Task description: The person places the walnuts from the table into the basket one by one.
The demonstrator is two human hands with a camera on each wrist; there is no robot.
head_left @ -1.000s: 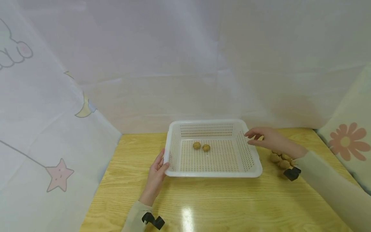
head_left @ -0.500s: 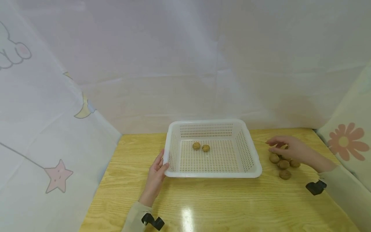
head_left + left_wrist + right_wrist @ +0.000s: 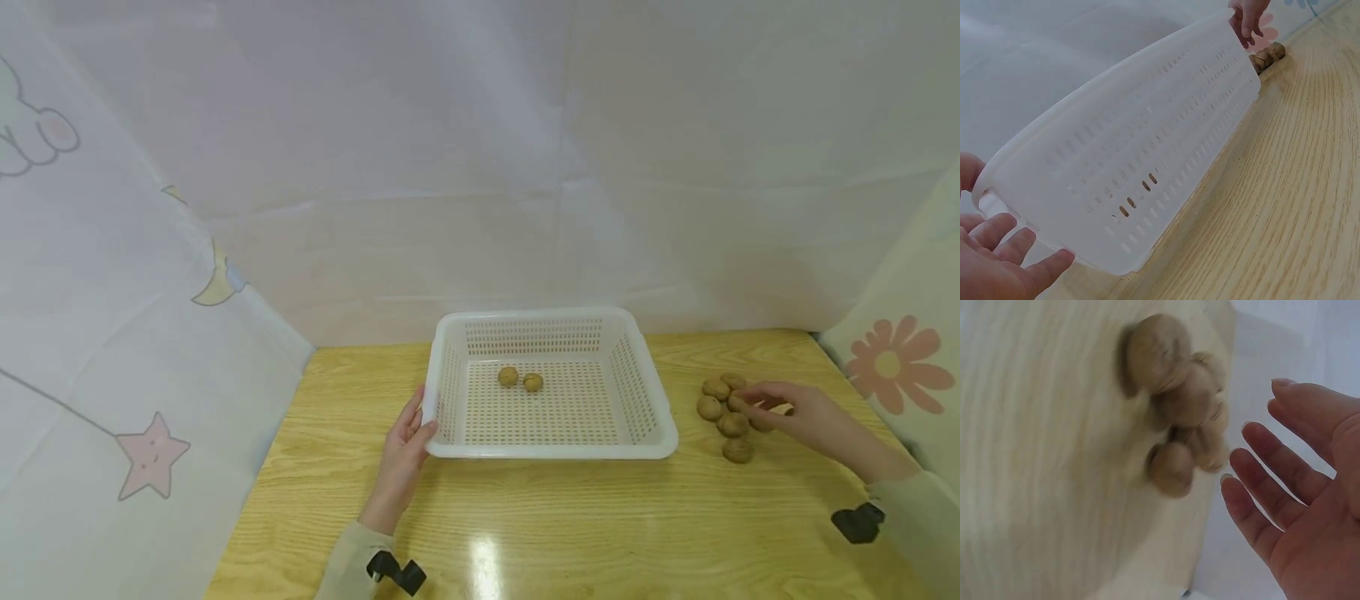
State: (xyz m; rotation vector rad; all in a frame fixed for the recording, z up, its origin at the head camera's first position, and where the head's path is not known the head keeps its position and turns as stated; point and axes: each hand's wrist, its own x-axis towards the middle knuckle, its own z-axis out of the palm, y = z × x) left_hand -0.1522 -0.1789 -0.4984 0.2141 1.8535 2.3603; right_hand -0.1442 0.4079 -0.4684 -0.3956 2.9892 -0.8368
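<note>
A white plastic basket [image 3: 558, 451] with slotted walls stands on the table, two walnuts [image 3: 507, 377] lying on its floor. My left hand [image 3: 402, 457] grips the basket's left rim, thumb on top and fingers beneath, as the left wrist view also shows. Right of the basket lies a cluster of several walnuts [image 3: 732, 425]. Over that cluster reaches my right hand [image 3: 810, 423], its fingertips overlapping the walnuts in the head view. In the right wrist view its fingers [image 3: 1260, 519] are spread and relaxed, with nothing between them, beside the blurred walnuts [image 3: 1160, 353].
The wooden table [image 3: 540, 533] extends in front of the basket and to both sides. Pale cloth [image 3: 480, 167] hangs behind it, with printed cloth at the left and right. Each sleeve carries a black wrist camera [image 3: 857, 523].
My right hand has moved right from the basket's right rim to the walnut cluster, lowering over it. The left hand, the basket and its two walnuts have stayed in place.
</note>
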